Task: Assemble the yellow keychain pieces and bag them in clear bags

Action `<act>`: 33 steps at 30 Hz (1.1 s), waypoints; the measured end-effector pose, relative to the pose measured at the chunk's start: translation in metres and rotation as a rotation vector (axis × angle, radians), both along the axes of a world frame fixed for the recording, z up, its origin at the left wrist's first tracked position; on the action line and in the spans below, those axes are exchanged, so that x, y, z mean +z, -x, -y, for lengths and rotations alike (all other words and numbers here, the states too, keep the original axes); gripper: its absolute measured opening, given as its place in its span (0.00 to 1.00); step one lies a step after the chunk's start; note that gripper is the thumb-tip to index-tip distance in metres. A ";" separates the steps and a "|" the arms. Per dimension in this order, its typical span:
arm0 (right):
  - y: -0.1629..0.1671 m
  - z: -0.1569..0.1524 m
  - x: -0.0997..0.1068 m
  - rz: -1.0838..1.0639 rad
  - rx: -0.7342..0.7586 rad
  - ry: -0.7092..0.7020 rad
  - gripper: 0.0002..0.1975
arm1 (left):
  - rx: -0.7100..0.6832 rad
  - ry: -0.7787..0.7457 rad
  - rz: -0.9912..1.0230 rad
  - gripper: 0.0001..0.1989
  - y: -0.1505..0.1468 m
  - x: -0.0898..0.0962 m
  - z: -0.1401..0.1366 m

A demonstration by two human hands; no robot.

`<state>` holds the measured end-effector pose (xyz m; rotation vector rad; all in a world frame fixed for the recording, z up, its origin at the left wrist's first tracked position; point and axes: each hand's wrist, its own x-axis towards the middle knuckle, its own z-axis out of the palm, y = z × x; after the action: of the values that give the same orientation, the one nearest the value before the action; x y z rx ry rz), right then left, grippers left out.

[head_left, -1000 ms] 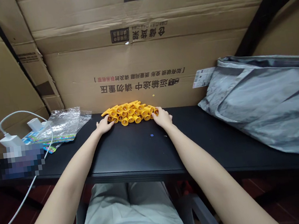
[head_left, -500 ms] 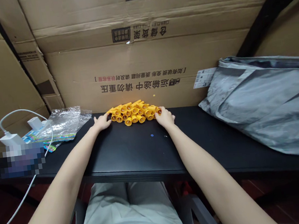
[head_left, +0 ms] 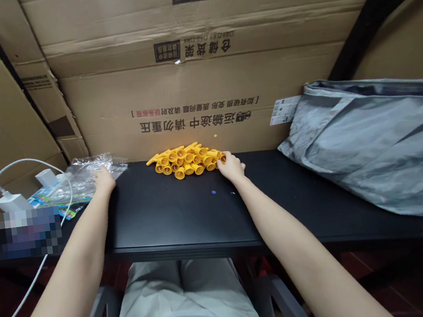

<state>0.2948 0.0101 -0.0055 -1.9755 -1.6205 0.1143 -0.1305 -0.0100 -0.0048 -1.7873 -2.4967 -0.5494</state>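
Observation:
A pile of yellow plastic trumpet-shaped pieces [head_left: 187,161] lies on the black table against the cardboard, their flared mouths mostly facing me. At the pile's right end, my right hand [head_left: 232,166] is closed around the outermost piece, part of its fingers hidden. My left hand [head_left: 104,181] is away from the pile, held over the clear plastic bags [head_left: 82,177] on the left with its fingers apart and nothing in them. Whether its fingertips touch the plastic I cannot tell.
Left of the bags are a white charger [head_left: 12,202] with a looping white cable and colourful packaging [head_left: 69,212]. A grey fabric bag [head_left: 373,154] fills the right side. Upright cardboard [head_left: 111,93] closes off the back. A small blue dot [head_left: 213,192] shows on the table [head_left: 180,219].
My left hand has left the pile's left end and moved left to the clear plastic bags. My right hand stays at the pile's right end.

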 end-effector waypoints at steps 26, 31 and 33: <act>-0.003 -0.014 -0.009 -0.147 -0.024 -0.184 0.18 | -1.026 -0.050 0.578 0.23 -0.078 0.018 0.034; -0.002 -0.012 -0.008 -0.152 -0.023 -0.171 0.18 | -1.168 0.201 0.643 0.22 -0.100 0.026 0.050; -0.002 -0.011 -0.007 -0.158 -0.023 -0.176 0.18 | -1.171 0.283 0.590 0.25 -0.103 0.026 0.053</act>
<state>0.2971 0.0209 -0.0127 -1.8034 -1.4560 0.1114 -0.0277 -0.0626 0.0211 -3.5486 -1.4528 -0.8298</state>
